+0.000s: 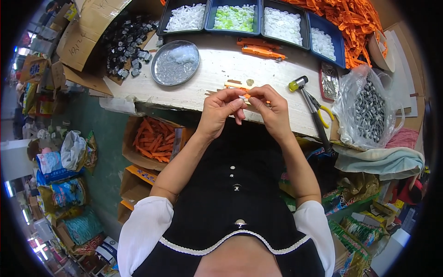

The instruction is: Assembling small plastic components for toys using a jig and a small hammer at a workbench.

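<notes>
Close together at the table's front edge, my two hands meet at the fingertips. My left hand (220, 111) is closed, pinching a small white plastic piece (242, 98) between thumb and forefinger. Right beside it, my right hand (273, 111) is closed in a pinch too; a bit of orange and yellow-green shows at its fingertips, too small to name. Just behind the fingers an orange plastic part (234, 85) lies on the white tabletop (214, 64), partly hidden by the hands. Farther back lie several more orange plastic parts (261, 50).
Trays of small parts, white (185, 18) and green-white (234, 19), line the back. A round metal dish (175, 63) stands left. At right are a hammer (314, 108), yellow-handled pliers (326, 115) and a bag of metal pieces (369, 111). A carton of orange parts (154, 138) sits below left.
</notes>
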Demonstrator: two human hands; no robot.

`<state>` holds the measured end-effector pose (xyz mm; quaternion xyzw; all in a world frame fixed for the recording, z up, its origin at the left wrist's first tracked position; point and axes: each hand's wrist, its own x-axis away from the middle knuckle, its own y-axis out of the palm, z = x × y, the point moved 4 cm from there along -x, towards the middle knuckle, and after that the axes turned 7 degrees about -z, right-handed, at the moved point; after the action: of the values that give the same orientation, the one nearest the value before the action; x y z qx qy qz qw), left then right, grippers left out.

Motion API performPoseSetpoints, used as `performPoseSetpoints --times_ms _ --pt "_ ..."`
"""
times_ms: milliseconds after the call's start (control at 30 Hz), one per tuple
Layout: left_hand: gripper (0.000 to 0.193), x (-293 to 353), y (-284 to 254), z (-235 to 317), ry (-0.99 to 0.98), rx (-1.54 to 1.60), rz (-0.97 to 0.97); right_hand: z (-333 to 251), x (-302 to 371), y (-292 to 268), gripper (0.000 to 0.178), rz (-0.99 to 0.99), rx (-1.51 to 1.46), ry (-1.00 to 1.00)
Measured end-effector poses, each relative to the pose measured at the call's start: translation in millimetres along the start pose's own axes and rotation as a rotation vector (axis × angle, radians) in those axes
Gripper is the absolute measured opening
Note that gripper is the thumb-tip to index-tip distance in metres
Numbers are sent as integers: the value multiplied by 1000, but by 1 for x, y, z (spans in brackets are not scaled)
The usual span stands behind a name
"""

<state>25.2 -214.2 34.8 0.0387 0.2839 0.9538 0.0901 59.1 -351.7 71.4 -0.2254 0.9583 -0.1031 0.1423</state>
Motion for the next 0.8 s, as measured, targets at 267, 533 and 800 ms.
performPoseSetpoints --times_ms 267,533,800 --pt "22 -2 3 -1 66 -10 49 4 -2 12 5 57 6 -50" --pt "17 -14 -21 21 127 -489 184 19 -10 2 5 13 570 -141" --pt "14 -30 -24 13 150 -910 117 31 -19 17 11 -14 695 -189"
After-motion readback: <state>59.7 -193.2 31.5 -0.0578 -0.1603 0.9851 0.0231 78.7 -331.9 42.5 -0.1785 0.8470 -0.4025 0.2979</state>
